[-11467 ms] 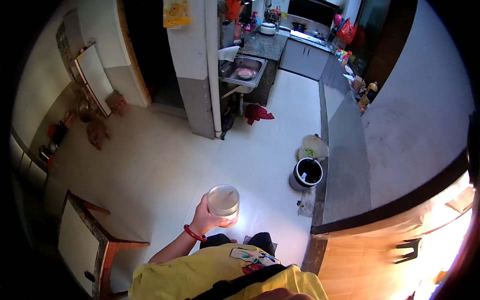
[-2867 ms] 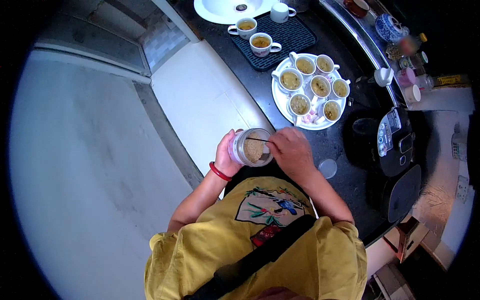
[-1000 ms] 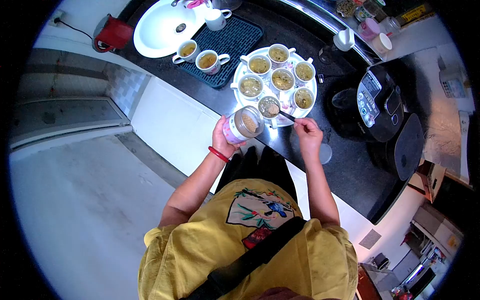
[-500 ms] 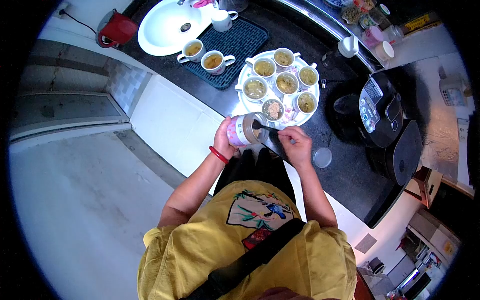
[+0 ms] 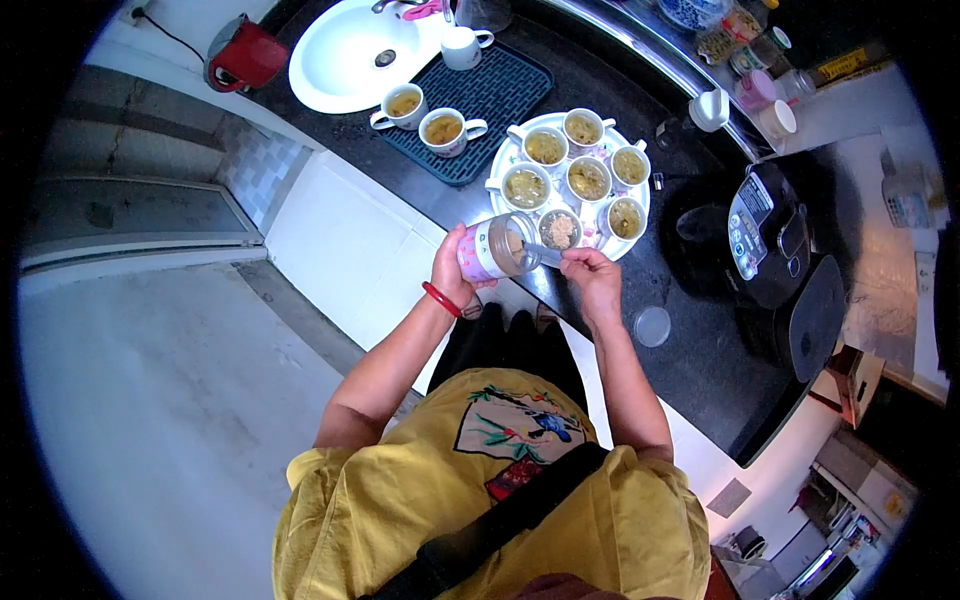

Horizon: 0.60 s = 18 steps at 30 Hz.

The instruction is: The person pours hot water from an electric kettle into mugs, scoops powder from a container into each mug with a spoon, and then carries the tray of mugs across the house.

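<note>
My left hand is wrapped round a clear jar with a pink and white label, tilted with its mouth to the right. In my right hand is the handle of a spoon, its head inside the jar's mouth. Just beyond the jar stands a cup with a light brown heap in it. It shares a round white tray with several cups of yellowish liquid, such as the near-left cup. A round clear lid lies on the counter right of my right hand.
On a dark drying mat stand two filled cups and a white cup. Behind them is a white sink. A black appliance occupies the counter's right side; a red kettle is far left.
The spoon has turned in the jar's mouth and looks paler than before. Both hands stay close together; the whole view has shifted slightly.
</note>
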Tool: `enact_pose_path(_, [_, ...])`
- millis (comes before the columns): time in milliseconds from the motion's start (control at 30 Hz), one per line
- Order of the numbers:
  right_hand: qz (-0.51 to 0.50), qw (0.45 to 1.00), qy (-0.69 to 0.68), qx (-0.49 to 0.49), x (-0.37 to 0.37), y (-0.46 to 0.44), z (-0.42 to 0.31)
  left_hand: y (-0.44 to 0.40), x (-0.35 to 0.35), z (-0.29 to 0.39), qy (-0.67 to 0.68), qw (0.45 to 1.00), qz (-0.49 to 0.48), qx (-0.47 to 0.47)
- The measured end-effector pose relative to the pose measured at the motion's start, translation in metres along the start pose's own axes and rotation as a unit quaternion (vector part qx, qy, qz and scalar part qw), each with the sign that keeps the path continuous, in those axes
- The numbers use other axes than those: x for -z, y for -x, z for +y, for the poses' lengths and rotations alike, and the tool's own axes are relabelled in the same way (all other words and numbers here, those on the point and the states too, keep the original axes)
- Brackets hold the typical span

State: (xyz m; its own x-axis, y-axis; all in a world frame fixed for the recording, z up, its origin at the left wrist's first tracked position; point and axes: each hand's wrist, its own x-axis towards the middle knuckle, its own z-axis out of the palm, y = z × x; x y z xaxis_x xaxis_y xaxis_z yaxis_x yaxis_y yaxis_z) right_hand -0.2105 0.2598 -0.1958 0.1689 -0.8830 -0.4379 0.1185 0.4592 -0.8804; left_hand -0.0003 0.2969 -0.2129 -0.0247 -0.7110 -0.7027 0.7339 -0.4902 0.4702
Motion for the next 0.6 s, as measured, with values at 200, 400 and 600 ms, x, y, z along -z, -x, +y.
enact_pose_path(200, [0.060, 0.997, 0.015, 0.051, -0.001, -0.024, -0.006, -0.017, 0.002, 0.008, 0.037, 0.997, 0.066, 0.010])
enact_pose_path(400, [0.105, 0.986, 0.081, 0.106, -0.008, -0.050, -0.011, -0.029, 0.020, 0.014, 0.036, 0.997, 0.060, 0.024])
enact_pose_path(600, [0.119, 0.794, 0.452, 0.389, -0.018, -0.047, -0.032, -0.024, 0.027, 0.022, 0.064, 0.996, 0.063, 0.015])
